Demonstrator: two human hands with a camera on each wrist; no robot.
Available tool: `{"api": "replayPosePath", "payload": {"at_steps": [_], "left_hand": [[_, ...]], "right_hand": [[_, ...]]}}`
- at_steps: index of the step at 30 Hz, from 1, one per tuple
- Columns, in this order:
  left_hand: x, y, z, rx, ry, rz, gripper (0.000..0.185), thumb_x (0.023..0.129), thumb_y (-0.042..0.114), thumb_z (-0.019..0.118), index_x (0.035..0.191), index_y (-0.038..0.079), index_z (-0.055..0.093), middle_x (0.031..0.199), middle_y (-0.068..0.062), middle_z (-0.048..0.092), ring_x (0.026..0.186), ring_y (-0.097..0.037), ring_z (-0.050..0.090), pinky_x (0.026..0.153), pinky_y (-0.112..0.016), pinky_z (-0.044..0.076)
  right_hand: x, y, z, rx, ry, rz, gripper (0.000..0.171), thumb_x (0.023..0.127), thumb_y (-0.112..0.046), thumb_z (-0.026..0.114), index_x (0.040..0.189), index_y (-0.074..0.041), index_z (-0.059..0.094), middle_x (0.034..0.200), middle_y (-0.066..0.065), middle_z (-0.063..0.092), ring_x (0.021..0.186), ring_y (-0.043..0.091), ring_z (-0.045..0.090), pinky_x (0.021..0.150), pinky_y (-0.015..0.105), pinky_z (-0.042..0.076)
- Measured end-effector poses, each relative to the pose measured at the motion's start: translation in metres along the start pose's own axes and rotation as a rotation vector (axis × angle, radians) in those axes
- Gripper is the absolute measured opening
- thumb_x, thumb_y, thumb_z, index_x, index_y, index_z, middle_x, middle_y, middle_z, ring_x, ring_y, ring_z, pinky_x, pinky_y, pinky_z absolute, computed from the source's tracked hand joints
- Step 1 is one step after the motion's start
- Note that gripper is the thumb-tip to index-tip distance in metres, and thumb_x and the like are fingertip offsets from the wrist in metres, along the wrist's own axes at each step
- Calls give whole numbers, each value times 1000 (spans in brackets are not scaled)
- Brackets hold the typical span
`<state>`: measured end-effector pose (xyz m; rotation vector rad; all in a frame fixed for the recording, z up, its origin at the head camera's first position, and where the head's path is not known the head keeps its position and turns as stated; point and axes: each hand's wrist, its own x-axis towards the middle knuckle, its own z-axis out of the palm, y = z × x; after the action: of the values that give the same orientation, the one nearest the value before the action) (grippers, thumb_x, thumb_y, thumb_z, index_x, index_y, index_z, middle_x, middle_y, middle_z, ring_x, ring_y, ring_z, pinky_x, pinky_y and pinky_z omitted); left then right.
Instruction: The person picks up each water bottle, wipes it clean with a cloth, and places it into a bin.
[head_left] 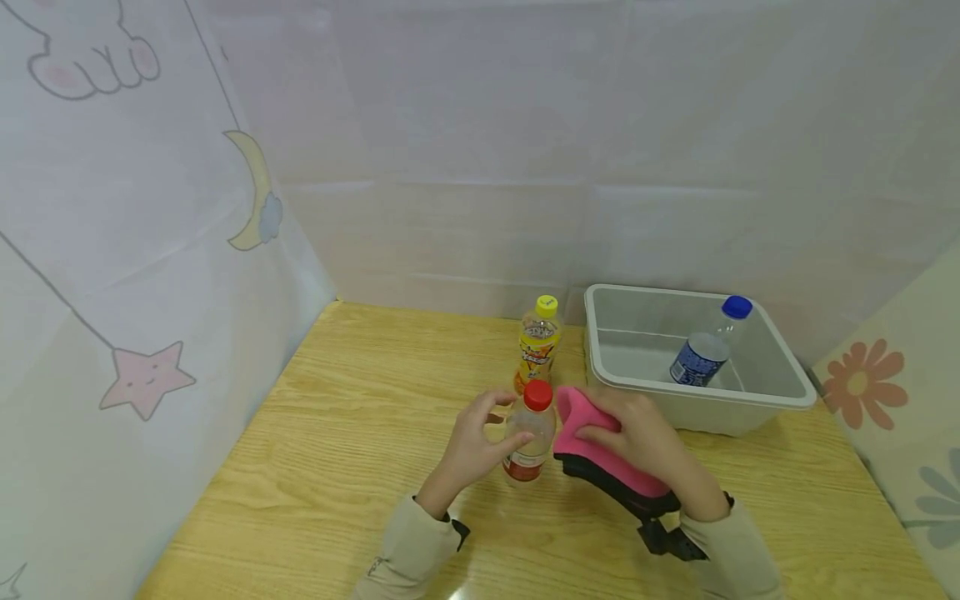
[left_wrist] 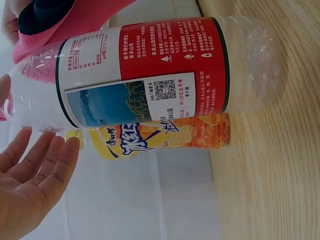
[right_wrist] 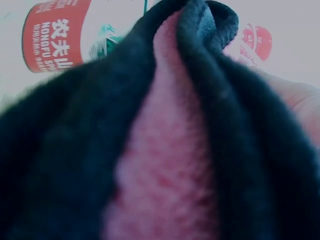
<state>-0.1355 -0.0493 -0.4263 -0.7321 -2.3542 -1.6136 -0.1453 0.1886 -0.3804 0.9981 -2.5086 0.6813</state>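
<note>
A clear plastic bottle (head_left: 528, 437) with a red cap and red-and-white label stands upright in front of me. My left hand (head_left: 476, 442) is around its upper part, thumb in front and fingers behind. In the left wrist view gaps show between the spread fingers (left_wrist: 42, 167) and the bottle (left_wrist: 145, 75); contact is hard to tell. Beside the bottle, my right hand (head_left: 637, 433) grips a folded pink cloth (head_left: 592, 433) with a black side. This cloth (right_wrist: 165, 150) fills most of the right wrist view, hiding most of that hand.
Behind the red-capped bottle stands an orange drink bottle (head_left: 538, 342) with a yellow cap. A grey plastic bin (head_left: 697, 404) sits at the back right, holding a blue-capped bottle (head_left: 705, 354) leaning inside. White printed sheets (head_left: 465, 167) enclose the wooden table (head_left: 337, 433).
</note>
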Motion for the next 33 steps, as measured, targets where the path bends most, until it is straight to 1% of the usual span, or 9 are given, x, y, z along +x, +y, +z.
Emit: {"api": "replayPosePath", "payload": {"at_steps": [6,9,11,13,16,21,24,29,33], "left_hand": [[-1,-3,0,13,15,37,40,79,16,72,113,1,60,112,-11,56,104,-26,54,76,-40,52],[-1,-4,-1,17,8,55,39,79,15,72,114,0,60,109,-13,57,100,-27,55,76,-41,52],[0,-5,-1,21,6,56,40,80,15,71,115,0,59,108,-13,59,99,-27,56,75,-40,53],[-1,-4,-1,26,8,52,40,80,14,71,115,0,58,109,-13,60,98,-25,57,76,-38,53],[-1,-3,-2,35,10,49,39,80,14,70,114,-1,58,110,-12,61,99,-24,58,77,-36,53],[-2,0,-2,41,-20,78,38,82,12,68,114,-5,58,114,-16,61,102,-26,59,80,-35,52],[-1,1,-2,1,-47,85,41,82,10,68,116,-9,56,116,-20,58,105,-29,57,81,-35,52],[-1,2,-2,-83,-80,60,45,80,4,69,119,-11,53,119,-23,55,108,-32,55,78,-35,52],[-1,5,-1,-68,-88,10,48,77,2,71,120,-9,53,120,-21,56,110,-30,54,77,-34,53]], "right_hand": [[5,-6,-4,6,-53,31,47,71,-19,78,112,-1,64,90,5,66,67,9,53,55,22,45],[8,-7,-4,14,-72,38,48,71,-21,78,113,-1,63,93,7,67,72,13,58,59,26,50],[10,-8,-4,15,-79,34,50,71,-21,78,115,-1,62,99,10,67,79,17,62,64,31,53],[11,-8,-3,16,-89,34,53,70,-21,78,116,-1,61,104,12,66,84,20,63,67,34,53],[13,-8,-3,21,-117,41,54,71,-21,78,118,-1,60,105,12,65,82,18,61,68,33,53],[14,-9,-2,22,-163,49,53,73,-20,76,119,0,59,105,13,64,81,17,59,67,33,52],[14,-10,-1,16,-174,45,54,73,-20,76,118,2,59,105,13,64,83,18,59,68,34,52],[12,-8,1,19,-186,50,54,72,-18,77,117,3,59,102,13,65,83,20,60,68,33,52],[9,-5,5,43,-204,70,50,73,-17,76,115,4,60,96,11,66,78,16,58,63,29,50]]}}
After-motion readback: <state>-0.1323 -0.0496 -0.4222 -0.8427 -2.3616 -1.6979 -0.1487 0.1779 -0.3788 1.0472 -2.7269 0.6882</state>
